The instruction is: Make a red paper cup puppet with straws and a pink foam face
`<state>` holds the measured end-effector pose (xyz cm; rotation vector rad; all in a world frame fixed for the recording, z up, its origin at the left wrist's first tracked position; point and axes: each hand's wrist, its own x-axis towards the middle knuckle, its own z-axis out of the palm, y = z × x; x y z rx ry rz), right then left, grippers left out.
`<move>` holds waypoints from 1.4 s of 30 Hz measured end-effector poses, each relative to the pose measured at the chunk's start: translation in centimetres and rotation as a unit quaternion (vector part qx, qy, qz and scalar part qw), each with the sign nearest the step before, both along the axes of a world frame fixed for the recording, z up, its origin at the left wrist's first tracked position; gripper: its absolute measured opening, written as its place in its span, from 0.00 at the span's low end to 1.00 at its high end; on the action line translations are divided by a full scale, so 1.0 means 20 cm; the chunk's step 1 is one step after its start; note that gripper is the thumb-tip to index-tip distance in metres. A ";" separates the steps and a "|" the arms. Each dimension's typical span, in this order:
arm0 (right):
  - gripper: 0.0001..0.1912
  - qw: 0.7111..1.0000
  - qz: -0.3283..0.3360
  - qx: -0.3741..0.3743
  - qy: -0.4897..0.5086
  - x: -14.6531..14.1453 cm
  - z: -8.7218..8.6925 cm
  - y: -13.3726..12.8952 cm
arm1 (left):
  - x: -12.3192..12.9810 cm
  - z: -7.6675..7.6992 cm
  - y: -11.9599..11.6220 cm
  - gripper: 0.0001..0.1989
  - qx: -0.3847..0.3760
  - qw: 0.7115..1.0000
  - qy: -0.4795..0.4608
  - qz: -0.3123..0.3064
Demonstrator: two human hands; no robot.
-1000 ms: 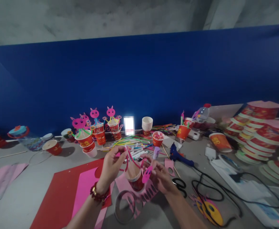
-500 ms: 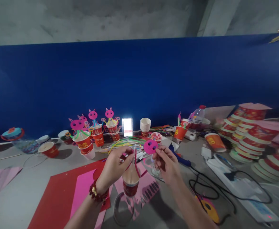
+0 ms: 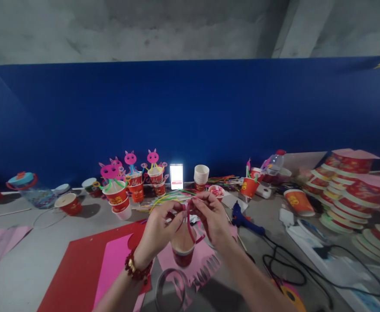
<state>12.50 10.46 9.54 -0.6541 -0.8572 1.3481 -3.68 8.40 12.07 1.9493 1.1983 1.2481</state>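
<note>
My left hand (image 3: 164, 225) is closed, pinching the dark pink pipe cleaners (image 3: 190, 225) that rise from a red paper cup (image 3: 182, 258). One bent end hangs out over the cup's rim. Close by, my right hand (image 3: 212, 219) is closed too, its fingertips at the top of the pipe cleaners. The pink paper face it held a moment ago is now almost wholly hidden by the fingers. Beneath the cup lies a pink paper sheet (image 3: 207, 253) with a row of cut-out slots. A roll of tape (image 3: 159, 291) rests in front of the cup.
Finished cup figures with pink faces (image 3: 130, 158) stand at the back left. A blue glue gun (image 3: 246, 220) with a black cable lies right, near a white power strip (image 3: 323, 260). Stacked red cups (image 3: 367, 190) fill the far right. Red paper (image 3: 69, 271) lies left.
My right hand has moved left with the pink paper face, up to the pipe cleaners in my left hand. The face has gone from plain view to nearly hidden.
</note>
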 end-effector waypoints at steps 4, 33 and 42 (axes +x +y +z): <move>0.15 1.000 -0.004 0.009 -0.003 -0.03 0.00 0.00 | 0.01 -0.01 0.02 0.07 -0.031 0.999 -0.021 -0.011; 0.18 0.997 -0.009 0.043 -0.056 0.00 0.01 0.02 | 0.06 -0.09 0.07 0.18 -0.177 0.924 -0.319 -0.112; 0.17 0.997 -0.012 0.052 -0.057 0.01 0.01 0.03 | 0.06 -0.06 0.05 0.17 -0.180 0.925 -0.304 -0.137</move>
